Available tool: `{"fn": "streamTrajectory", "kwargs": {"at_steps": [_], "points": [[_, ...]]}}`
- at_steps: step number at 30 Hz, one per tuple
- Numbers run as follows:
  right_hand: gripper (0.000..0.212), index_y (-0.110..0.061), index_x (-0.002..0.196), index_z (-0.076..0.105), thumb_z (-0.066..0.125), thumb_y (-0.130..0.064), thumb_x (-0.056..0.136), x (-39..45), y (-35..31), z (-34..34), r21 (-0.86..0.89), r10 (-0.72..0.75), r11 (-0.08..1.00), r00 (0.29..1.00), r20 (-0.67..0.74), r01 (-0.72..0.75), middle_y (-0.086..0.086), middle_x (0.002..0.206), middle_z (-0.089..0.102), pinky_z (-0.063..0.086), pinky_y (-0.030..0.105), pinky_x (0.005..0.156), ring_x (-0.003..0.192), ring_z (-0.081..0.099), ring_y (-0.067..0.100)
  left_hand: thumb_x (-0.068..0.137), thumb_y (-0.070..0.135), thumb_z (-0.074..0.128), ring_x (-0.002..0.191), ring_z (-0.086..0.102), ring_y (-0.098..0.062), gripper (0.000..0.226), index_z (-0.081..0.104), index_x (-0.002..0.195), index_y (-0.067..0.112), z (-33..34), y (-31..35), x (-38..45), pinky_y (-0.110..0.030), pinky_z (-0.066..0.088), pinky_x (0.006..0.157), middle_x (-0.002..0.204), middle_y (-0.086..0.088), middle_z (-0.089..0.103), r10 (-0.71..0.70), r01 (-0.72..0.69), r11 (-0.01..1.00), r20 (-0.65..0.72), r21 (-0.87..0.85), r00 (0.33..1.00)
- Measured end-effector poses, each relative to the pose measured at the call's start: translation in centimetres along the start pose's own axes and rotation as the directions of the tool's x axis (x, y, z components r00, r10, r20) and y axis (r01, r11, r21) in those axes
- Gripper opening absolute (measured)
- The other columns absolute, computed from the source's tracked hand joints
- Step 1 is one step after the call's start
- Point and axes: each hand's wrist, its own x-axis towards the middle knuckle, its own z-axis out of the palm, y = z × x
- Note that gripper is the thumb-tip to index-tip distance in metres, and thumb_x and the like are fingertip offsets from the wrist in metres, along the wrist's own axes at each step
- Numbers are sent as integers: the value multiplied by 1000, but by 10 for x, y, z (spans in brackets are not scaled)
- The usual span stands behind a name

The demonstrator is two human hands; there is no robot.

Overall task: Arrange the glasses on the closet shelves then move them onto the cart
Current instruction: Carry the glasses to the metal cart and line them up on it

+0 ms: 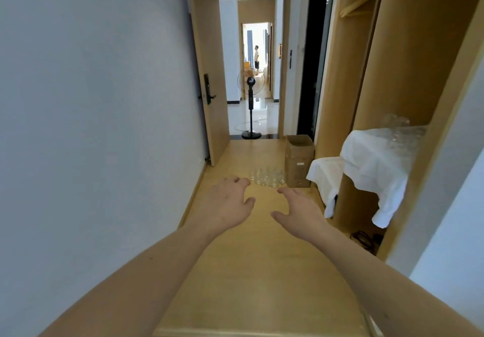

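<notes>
A cardboard box (299, 160) stands on the wooden floor (251, 271) at one o'clock; beyond it at twelve, a black pedestal fan (251, 106) beside the open door (208, 75)

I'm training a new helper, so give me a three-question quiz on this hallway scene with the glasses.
1. True or false: the left hand holds a glass.
2. Where does the cluster of glasses stand? A) floor B) cart C) fan base
3. Fill in: the closet shelf is covered by a white ____.

Key: 1 false, both it and the right hand are empty; 2 A, beside the cardboard box; 3 cloth.
</notes>
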Motion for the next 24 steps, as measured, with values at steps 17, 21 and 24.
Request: {"fn": "streamTrajectory", "kwargs": {"at_steps": [17,21,24], "points": [[64,-26,149,42,65,-43,92,123,114,-51,-23,124,992,989,-80,-126,3,149,48,43,37,109,134,47,23,98,44,54,127,49,-29,51,52,143,20,73,64,192,-45,46,101,138,-5,57,192,-192,981,62,-15,979],[64,-23,150,41,64,-42,94,147,122,-54,-61,184,980,976,-114,-192,3,150,47,42,36,108,134,47,23,98,43,55,126,49,-28,50,51,143,22,86,63,234,-44,46,100,137,-3,56,256,-253,966,68,-56,964],[60,-22,147,44,64,-42,94,173,124,-58,-91,241,962,959,-148,-256,5,141,53,46,34,100,119,56,22,97,42,55,122,51,-27,47,53,140,22,91,59,270,-41,47,95,129,-2,59,326,-321,944,68,-73,943]]}}
